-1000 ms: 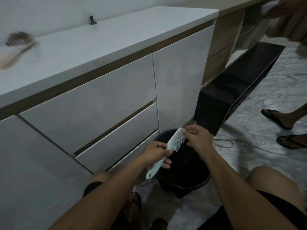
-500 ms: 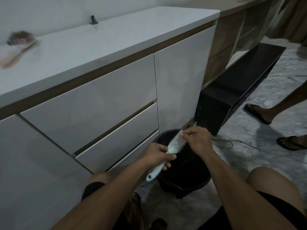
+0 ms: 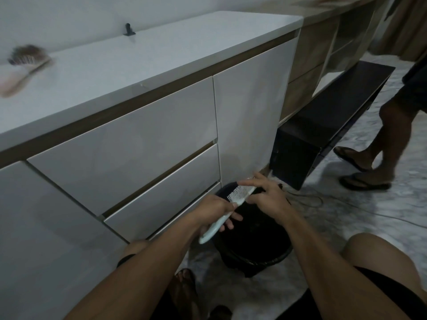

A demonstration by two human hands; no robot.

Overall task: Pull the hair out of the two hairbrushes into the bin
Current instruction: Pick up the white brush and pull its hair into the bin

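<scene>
Over the bin [image 3: 251, 255], left hand [image 3: 213, 207] is gripping the hairbrush [image 3: 227, 210] handle, head angling toward right hand [image 3: 268, 197], fingers picking at bristles.

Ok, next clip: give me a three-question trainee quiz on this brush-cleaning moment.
1. True or false: the left hand holds the pale brush by its handle.
2. Where is the black bin? A) on the white countertop B) on the floor, below the hands C) inside an open drawer
3. Fill in: the second, hair-filled brush lies on the ____.

Key:
1. True; the right hand works at the brush head.
2. B.
3. White countertop, at far left; it looks blurred.
</scene>
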